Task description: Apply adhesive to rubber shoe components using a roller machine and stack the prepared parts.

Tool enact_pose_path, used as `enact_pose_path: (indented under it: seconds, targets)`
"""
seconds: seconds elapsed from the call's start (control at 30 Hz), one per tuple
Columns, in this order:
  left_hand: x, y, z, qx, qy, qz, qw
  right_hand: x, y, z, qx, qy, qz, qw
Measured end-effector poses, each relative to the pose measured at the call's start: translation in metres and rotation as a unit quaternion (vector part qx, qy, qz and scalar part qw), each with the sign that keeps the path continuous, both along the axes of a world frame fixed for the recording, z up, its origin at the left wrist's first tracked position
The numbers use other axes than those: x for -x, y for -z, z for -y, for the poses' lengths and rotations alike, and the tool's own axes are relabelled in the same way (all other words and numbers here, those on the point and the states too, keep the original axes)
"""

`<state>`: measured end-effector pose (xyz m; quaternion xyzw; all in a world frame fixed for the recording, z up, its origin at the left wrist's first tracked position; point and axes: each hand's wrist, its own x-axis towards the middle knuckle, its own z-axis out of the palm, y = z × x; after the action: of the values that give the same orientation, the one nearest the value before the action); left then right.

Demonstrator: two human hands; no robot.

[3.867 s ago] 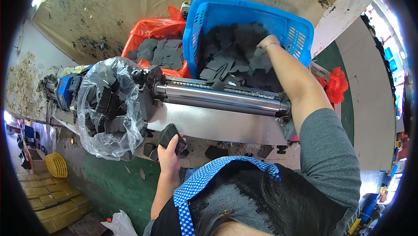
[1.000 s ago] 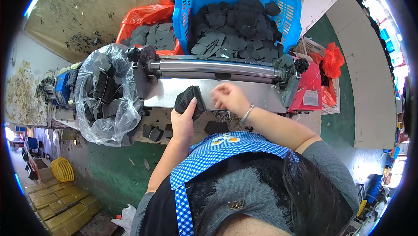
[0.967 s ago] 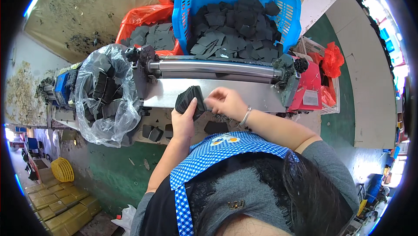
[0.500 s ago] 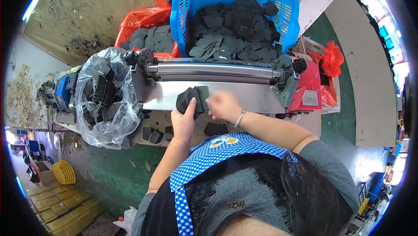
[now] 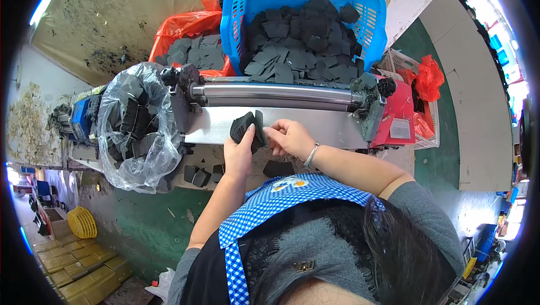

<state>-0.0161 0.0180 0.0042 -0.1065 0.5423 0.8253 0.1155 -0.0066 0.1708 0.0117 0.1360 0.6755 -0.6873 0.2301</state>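
My left hand (image 5: pixel 238 156) is wrapped round a stack of thin black foam-like pieces (image 5: pixel 242 127), thumb along its near side. The stack is held up in front of a roller machine's metal plate (image 5: pixel 214 125). At the stack's right side, my right hand (image 5: pixel 291 138) pinches the edge of one black piece (image 5: pixel 259 125), which stands slightly apart from the others. Its remaining fingers are curled. Below my hands, a few more black pieces (image 5: pixel 278 168) lie on the bench edge. Behind the plate runs the steel roller (image 5: pixel 275 90).
Behind the machine stands a blue basket (image 5: pixel 229 29) heaped with black pieces, beside a red plastic bag (image 5: pixel 183 24) of more. A clear plastic bag (image 5: pixel 116 161) holding black stacks sits left. The machine's red housing (image 5: pixel 395 108) and a white crate (image 5: pixel 430 136) are at right.
My right hand, blurred before, has come to the stack's edge and pinches a piece there. That outer piece now shows more edge-on. My left hand has barely moved.
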Motion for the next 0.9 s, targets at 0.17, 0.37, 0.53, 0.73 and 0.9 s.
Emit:
enact_pose_path:
  seconds: [0.17,0.37,0.53,0.73,0.9]
  targets:
    - [-0.002,-0.007,-0.005,-0.016,0.003,-0.010,1.000,-0.007,-0.009,0.004,-0.059,-0.011,-0.095,0.994]
    - [0.003,-0.006,0.001,-0.028,0.007,-0.008,1.000,-0.003,-0.002,-0.009,0.100,-0.001,-0.001,0.995]
    - [0.006,0.000,0.008,-0.074,-0.022,-0.015,0.997,0.002,0.006,-0.016,0.176,0.048,0.099,0.978]
    - [0.003,0.010,0.008,0.140,-0.014,-0.099,0.985,0.007,0.007,-0.005,0.059,0.104,-0.018,0.993]
    - [0.002,0.002,0.006,0.023,-0.019,-0.033,0.999,0.007,0.020,-0.015,0.043,0.081,0.057,0.994]
